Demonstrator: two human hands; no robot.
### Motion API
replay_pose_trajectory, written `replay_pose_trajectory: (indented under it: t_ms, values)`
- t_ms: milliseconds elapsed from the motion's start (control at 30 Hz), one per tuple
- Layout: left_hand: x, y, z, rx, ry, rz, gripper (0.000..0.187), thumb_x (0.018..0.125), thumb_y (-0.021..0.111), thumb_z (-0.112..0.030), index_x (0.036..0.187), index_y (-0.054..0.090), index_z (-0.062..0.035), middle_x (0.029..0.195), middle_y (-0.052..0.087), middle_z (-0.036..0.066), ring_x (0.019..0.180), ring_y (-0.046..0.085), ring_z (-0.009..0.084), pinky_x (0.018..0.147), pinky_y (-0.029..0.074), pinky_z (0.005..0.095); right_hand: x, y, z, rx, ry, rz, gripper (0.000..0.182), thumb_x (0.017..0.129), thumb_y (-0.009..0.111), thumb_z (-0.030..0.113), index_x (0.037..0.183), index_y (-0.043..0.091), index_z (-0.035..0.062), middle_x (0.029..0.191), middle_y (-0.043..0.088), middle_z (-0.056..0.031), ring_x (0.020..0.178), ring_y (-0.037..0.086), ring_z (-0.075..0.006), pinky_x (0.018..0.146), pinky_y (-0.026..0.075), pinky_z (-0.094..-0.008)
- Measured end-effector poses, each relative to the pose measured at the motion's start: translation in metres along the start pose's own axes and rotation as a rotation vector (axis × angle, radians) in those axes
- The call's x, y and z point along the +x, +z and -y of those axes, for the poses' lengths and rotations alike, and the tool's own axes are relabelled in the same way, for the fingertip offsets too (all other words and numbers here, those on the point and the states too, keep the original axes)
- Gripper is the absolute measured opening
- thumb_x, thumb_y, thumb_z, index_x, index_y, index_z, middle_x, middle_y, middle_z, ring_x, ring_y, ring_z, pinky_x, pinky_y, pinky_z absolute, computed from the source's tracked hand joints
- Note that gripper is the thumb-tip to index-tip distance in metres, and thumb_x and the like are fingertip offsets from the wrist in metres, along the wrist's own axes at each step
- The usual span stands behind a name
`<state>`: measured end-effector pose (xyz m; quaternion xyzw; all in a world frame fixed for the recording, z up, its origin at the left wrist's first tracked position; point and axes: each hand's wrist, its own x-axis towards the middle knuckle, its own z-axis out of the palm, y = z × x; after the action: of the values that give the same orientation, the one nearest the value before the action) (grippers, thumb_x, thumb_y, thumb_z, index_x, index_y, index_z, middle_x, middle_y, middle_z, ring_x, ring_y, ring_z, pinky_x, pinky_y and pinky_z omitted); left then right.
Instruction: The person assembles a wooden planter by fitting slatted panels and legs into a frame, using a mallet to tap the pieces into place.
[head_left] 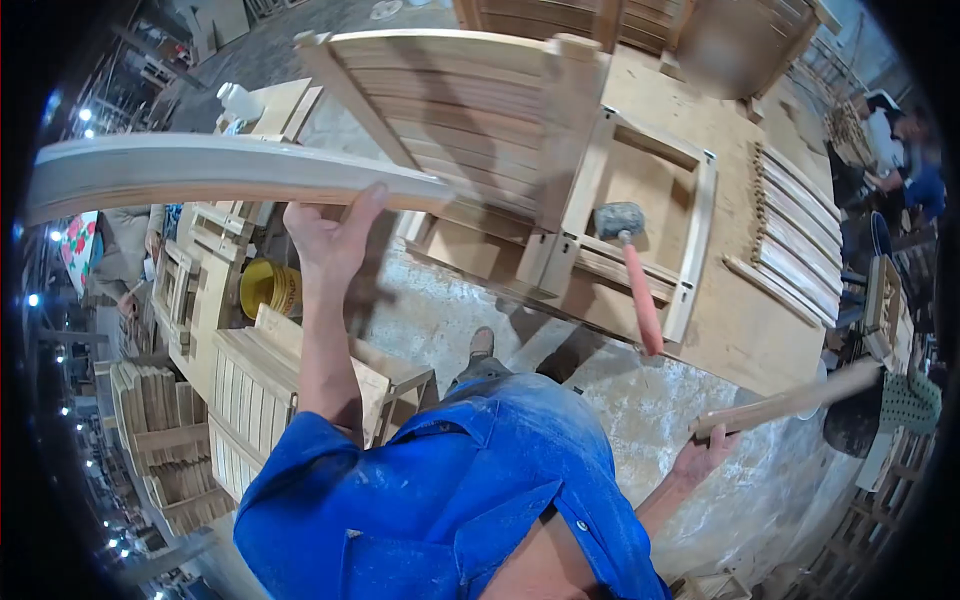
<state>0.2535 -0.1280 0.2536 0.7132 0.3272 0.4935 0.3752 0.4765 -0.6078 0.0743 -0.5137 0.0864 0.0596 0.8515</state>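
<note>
Pale, long wooden rail (200, 166) clasped in the left hand (328, 238), left of the upright slatted wooden panel (465, 105); the right hand (704, 456) grips a slim brown wooden bar (785, 403), right of it. Carrying, I'd judge; next calls for steady clearance.

Woodworking workshop, slatted wooden panel (450, 112), mallet (641, 288), stacked timber (165, 440), stained concrete floor (430, 310)

The long wooden board (240, 172) is showing pale grey above a tan edge — the slatted wooden panel (465, 110) is displaying beige and pinkish-brown stripes. The cloth shirt (420, 500) is showing bright blue, the round plastic bucket (258, 290) yellow — the straight mallet handle (643, 300) salmon-red.
</note>
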Motion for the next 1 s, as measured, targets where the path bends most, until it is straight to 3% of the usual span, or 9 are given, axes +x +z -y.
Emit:
replay_pose_trajectory:
  t_ms: [100,167,333,467,500,567,633,833,1000]
  values:
    - [0.007,-0.038,0.128,-0.007,-0.131,-0.04,0.031,0.08,0.075,0.003,0.106,0.059,0.007,0.094,0.068,0.01,0.087,0.065,0.0146,0.077,0.053,0.0291,-0.003,0.049,0.0,-0.348,-0.27,0.159,0.054,0.079,0.07,0.009,0.126,0.046,-0.0051,0.116,0.055,-0.015,0.102,0.056,-0.0251,0.087,0.049,-0.037]
    - [0.006,-0.033,0.176,0.089,0.023,-0.089,0.026,0.081,0.074,0.003,0.101,0.057,0.0066,0.094,0.067,0.011,0.085,0.064,0.0132,0.075,0.053,0.026,-0.001,0.093,-0.003,-0.339,-0.402,0.057,0.06,0.074,0.072,0.001,0.127,0.045,-0.0065,0.124,0.053,-0.0164,0.114,0.054,-0.0262,0.1,0.046,-0.0395]
    - [0.012,-0.013,0.252,0.093,0.051,-0.05,0.031,0.083,0.075,-0.006,0.105,0.056,0.005,0.079,0.069,0.012,0.068,0.067,0.0139,0.062,0.053,0.0277,-0.021,0.217,-0.032,-0.472,-0.403,0.197,0.061,0.073,0.079,0.0,0.125,0.048,-0.005,0.118,0.058,-0.0173,0.105,0.06,-0.0253,0.097,0.049,-0.0387]
    - [0.021,-0.013,0.249,0.248,0.088,-0.005,0.031,0.083,0.073,-0.013,0.105,0.056,0.0027,0.07,0.066,0.015,0.059,0.067,0.0271,0.055,0.052,0.0361,-0.027,0.258,-0.111,-0.731,-0.303,0.249,0.048,0.076,0.078,0.005,0.118,0.056,-0.0029,0.112,0.063,-0.0142,0.094,0.064,-0.0208,0.08,0.057,-0.0338]
    - [0.022,-0.011,0.246,0.331,0.145,0.002,0.03,0.083,0.072,-0.013,0.103,0.056,0.0016,0.07,0.065,0.017,0.061,0.066,0.0332,0.055,0.051,0.0398,-0.03,0.266,-0.135,-0.562,-0.177,0.157,0.059,0.073,0.085,0.021,0.118,0.057,-0.0048,0.111,0.065,-0.0111,0.102,0.06,-0.0201,0.095,0.046,-0.031]
    - [0.025,0.002,0.23,0.329,0.217,0.002,0.024,0.081,0.069,-0.012,0.098,0.056,-0.0022,0.07,0.063,0.02,0.063,0.063,0.0422,0.056,0.05,0.0467,-0.029,0.273,-0.173,-0.795,-0.355,0.223,0.037,0.08,0.077,0.024,0.101,0.064,-0.0024,0.1,0.068,-0.0121,0.093,0.063,-0.0232,0.088,0.048,-0.0373]
    - [0.023,0.012,0.226,0.325,0.221,0.02,0.023,0.081,0.069,-0.011,0.098,0.056,-0.0031,0.07,0.063,0.02,0.064,0.062,0.0428,0.056,0.049,0.0471,-0.016,0.269,-0.196,-1.207,-0.701,0.545,0.024,0.083,0.075,0.018,0.097,0.069,-0.0006,0.09,0.071,-0.0148,0.082,0.069,-0.0266,0.079,0.052,-0.0349]
    - [0.03,0.016,0.25,0.298,0.161,0.057,0.022,0.079,0.068,-0.01,0.095,0.055,-0.0048,0.071,0.061,0.021,0.065,0.061,0.0443,0.055,0.048,0.0483,-0.027,0.301,-0.235,-1.005,-0.859,0.465,0.025,0.085,0.072,0.024,0.074,0.068,0.0015,0.066,0.067,-0.0146,0.058,0.065,-0.0303,0.058,0.049,-0.0383]
    - [0.029,0.015,0.246,0.294,0.2,0.065,0.02,0.077,0.067,-0.008,0.092,0.055,-0.0051,0.071,0.06,0.02,0.067,0.061,0.0441,0.056,0.049,0.0464,-0.023,0.302,-0.245,-1.131,-0.77,0.399,0.027,0.082,0.075,0.027,0.074,0.067,0.0024,0.065,0.066,-0.015,0.06,0.065,-0.0326,0.057,0.049,-0.0409]
